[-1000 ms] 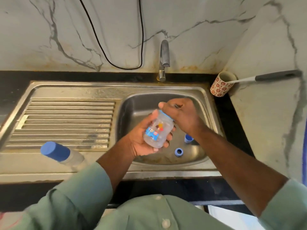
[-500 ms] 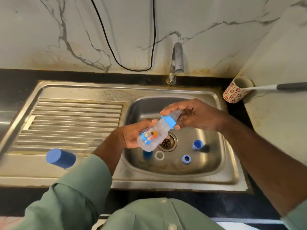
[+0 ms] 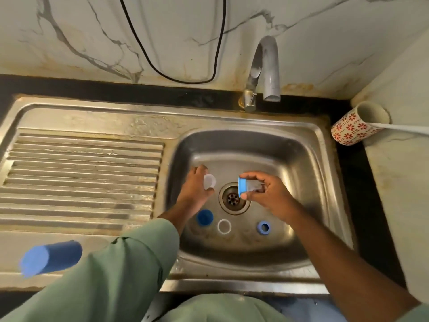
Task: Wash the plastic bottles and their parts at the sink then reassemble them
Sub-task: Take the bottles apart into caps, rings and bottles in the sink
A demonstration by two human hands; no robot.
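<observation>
Both hands low in the sink basin (image 3: 308, 159), either side of the drain (image 3: 233, 198). Left hand (image 3: 197, 189) wrapped around the clear bottle (image 3: 209, 181), its open mouth facing up. Right hand (image 3: 267, 194) pinches the blue collar (image 3: 242, 187) with its clear teat, held apart from the bottle. On the basin floor near the front: a blue cap (image 3: 204, 217), a white ring (image 3: 224, 226), a blue ring (image 3: 264, 227). Second bottle's blue cover (image 3: 50, 257) lies blurred on the drainboard edge.
</observation>
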